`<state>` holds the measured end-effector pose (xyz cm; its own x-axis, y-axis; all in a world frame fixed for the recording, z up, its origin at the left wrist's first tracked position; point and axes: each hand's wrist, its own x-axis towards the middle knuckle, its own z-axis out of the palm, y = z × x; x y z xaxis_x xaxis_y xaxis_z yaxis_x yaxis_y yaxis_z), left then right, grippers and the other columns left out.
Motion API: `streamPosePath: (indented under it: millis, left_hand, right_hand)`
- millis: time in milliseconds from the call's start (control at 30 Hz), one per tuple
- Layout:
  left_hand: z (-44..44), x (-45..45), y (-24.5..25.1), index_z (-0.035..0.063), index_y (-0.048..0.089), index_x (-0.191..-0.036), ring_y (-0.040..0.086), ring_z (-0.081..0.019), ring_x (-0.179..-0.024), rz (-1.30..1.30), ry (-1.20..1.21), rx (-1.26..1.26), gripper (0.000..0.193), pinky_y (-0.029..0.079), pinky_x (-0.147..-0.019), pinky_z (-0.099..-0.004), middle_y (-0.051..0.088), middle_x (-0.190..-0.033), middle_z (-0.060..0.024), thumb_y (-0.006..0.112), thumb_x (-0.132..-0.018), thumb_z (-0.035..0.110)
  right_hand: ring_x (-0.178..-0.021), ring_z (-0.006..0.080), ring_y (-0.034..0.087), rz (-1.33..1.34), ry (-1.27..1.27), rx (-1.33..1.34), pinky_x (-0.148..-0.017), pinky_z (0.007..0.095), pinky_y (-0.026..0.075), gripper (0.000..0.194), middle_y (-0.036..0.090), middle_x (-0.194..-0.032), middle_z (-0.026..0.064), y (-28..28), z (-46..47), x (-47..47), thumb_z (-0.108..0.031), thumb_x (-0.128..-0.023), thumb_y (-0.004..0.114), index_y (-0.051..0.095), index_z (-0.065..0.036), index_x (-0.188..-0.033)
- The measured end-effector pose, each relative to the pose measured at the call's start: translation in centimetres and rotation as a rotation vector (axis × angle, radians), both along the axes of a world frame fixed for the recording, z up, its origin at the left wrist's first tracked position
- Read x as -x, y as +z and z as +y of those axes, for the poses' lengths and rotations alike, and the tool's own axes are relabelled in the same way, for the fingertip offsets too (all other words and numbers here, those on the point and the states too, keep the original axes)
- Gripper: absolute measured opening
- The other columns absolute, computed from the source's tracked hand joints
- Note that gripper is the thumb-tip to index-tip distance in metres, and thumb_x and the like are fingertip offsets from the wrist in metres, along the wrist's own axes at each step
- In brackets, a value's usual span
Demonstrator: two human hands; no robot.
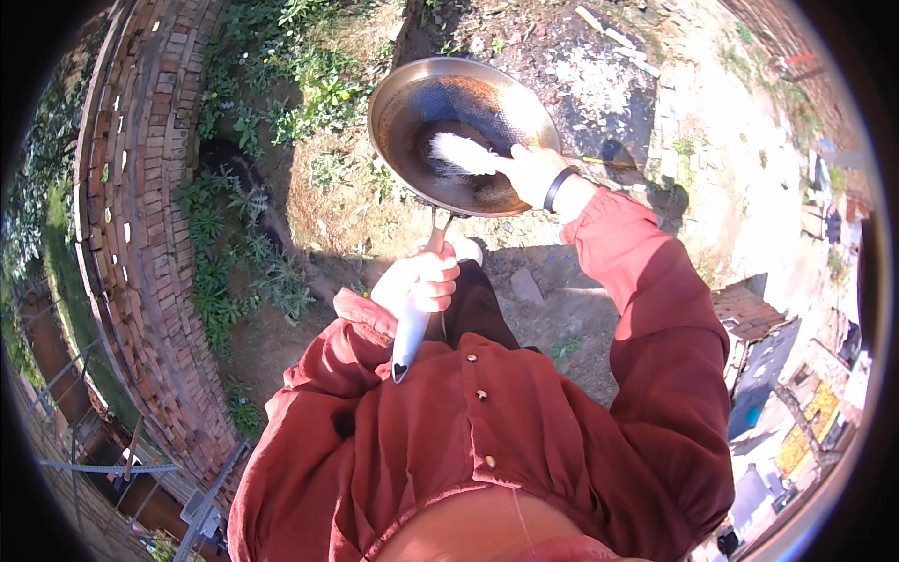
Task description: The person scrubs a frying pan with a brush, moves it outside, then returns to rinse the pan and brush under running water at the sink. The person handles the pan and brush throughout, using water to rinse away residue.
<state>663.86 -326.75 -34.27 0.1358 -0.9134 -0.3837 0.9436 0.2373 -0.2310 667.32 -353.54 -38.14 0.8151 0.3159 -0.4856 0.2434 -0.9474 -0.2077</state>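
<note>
My left hand point(423, 279) is closed around the handle point(410, 337) of a large metal frying pan point(400, 105). The pan is tilted, with its open side facing me, and its textured inner surface shows dark and brown patches. My right hand point(534, 175), with a dark band on its wrist, grips a brush with white bristles point(460, 154). Those bristles lie over the lower middle of the pan's inside; whether they touch the metal I cannot tell. The brush's handle is mostly hidden by my fingers.
A curved brick wall point(151, 211) runs along the left, beside leafy green plants point(218, 281). Beyond the pan, pale scraps point(597, 84) litter dark ground. A flat stone point(527, 286) lies near my legs. At the right stands a small brick structure point(748, 312).
</note>
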Motion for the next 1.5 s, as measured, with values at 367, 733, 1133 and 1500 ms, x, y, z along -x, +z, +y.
streamPosePath:
  millis: [367,733,1133,1500]
  left_hand:
    - [0.1,2.1,-0.3,0.0069,0.046,-0.087,0.034,-0.0052,-0.044,0.157,0.069,-0.063,0.005,0.029,-0.038,-0.0201,0.036,-0.06,0.0033,0.043,-0.091,0.004]
    - [1.2,2.8,-0.1,0.0012,0.043,-0.091,0.038,-0.0072,-0.047,0.032,0.075,0.022,0.01,0.032,-0.038,-0.0223,0.039,-0.065,0.0002,0.046,-0.089,0.011]
    - [3.1,3.3,-1.1,0.0071,0.049,-0.093,0.037,-0.0095,-0.051,-0.1,-0.003,0.096,0.01,0.032,-0.042,-0.0233,0.04,-0.067,0.0003,0.053,-0.086,0.011]
    - [6.4,4.0,0.0,0.0051,0.047,-0.089,0.035,-0.007,-0.046,-0.098,-0.05,0.009,0.004,0.03,-0.039,-0.0217,0.038,-0.063,0.0017,0.048,-0.087,0.008]
  right_hand:
    - [-0.089,0.0356,0.062,-0.056,-0.071,-0.284,-0.083,0.0467,0.046,0.033,0.06,-0.098,0.0191,0.8,-1.0,-2.1,-0.017,-0.086,0.042,0.057,-0.023,-0.115]
    - [-0.084,0.0312,0.062,-0.264,-0.174,-0.157,-0.072,0.0412,0.049,0.033,0.061,-0.098,0.0174,1.5,0.7,-2.2,-0.018,-0.087,0.045,0.054,-0.021,-0.119]
    - [-0.089,0.0311,0.06,-0.277,-0.276,-0.071,-0.081,0.0409,0.047,0.031,0.059,-0.095,0.0182,5.9,0.6,-1.9,-0.024,-0.088,0.048,0.052,-0.019,-0.118]
    - [-0.088,0.0346,0.062,-0.246,-0.479,0.181,-0.076,0.0431,0.05,0.037,0.058,-0.102,0.0242,-0.5,3.3,-5.3,-0.016,-0.089,0.037,0.048,-0.011,-0.124]
